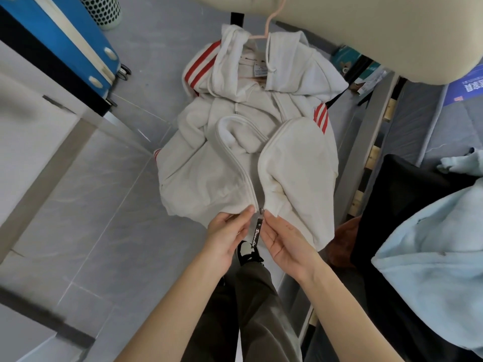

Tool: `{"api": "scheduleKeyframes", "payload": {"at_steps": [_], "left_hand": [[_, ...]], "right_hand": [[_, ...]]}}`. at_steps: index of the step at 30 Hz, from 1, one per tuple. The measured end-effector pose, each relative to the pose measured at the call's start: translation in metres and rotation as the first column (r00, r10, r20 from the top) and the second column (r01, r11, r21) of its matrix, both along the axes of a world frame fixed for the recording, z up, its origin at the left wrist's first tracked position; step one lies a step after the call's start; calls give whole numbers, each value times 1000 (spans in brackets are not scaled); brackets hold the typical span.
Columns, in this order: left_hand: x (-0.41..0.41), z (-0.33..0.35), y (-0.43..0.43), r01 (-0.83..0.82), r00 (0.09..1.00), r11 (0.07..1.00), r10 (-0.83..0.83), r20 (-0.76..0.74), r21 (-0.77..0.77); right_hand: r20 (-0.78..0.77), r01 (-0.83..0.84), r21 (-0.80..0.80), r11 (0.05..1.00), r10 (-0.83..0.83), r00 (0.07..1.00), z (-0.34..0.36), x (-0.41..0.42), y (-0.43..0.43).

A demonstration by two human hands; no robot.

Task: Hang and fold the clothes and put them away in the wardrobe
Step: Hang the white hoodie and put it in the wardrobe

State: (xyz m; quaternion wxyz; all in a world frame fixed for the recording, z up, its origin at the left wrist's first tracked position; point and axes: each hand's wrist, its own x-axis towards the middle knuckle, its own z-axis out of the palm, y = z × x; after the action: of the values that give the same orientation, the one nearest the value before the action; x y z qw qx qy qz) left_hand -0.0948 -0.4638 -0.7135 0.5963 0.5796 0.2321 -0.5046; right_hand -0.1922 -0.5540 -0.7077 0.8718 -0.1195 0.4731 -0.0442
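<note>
A white hoodie (230, 168) with red stripes on the sleeves is seen hanging from a pink hanger (271, 24), whose hook reaches up to a beige padded edge (366, 27) at the top of the view. The garment is held out above the grey tiled floor (104, 194), with its hood at the far end and its hem drawn towards the person. The front is unzipped along most of its length, and the two zip edges are brought together only at the hem. The hem is pinched by both hands: the left front edge is gripped between thumb and fingers of the left hand (230, 231), and the right front edge is gripped in the same way by the right hand (285, 241). A black zip puller (256, 231) with pale lettering hangs between the two hands, just below the point where the edges meet. Dark trousers (251, 309) and a black and white shoe (245, 252) are visible under the forearms. A blue suitcase (86, 48) is stood at the upper left, near a perforated bin (100, 10). On the bed at the right, a black garment (407, 199) and a light blue garment (431, 244) are laid.
</note>
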Motion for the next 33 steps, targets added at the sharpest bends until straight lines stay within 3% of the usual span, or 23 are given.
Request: {"api": "scheduleKeyframes", "payload": {"at_steps": [10,18,25,29,33], "left_hand": [[-6,-1,2,-23,999,1000,22,42,3],[-14,-6,5,70,954,992,-98,285,105],[-15,-14,12,221,838,956,-288,463,195],[-12,-18,19,282,770,931,-364,524,233],[-12,-23,26,274,802,933,-356,480,233]], "right_hand": [[-50,-15,-36,999,13,999,-1,-3,4],[-169,22,-130,991,-44,985,1,-3,8],[-253,-19,-192,981,-31,967,2,0,11],[-280,-106,-172,979,55,959,-1,-1,12],[-329,-344,-126,930,288,899,4,3,11]]}}
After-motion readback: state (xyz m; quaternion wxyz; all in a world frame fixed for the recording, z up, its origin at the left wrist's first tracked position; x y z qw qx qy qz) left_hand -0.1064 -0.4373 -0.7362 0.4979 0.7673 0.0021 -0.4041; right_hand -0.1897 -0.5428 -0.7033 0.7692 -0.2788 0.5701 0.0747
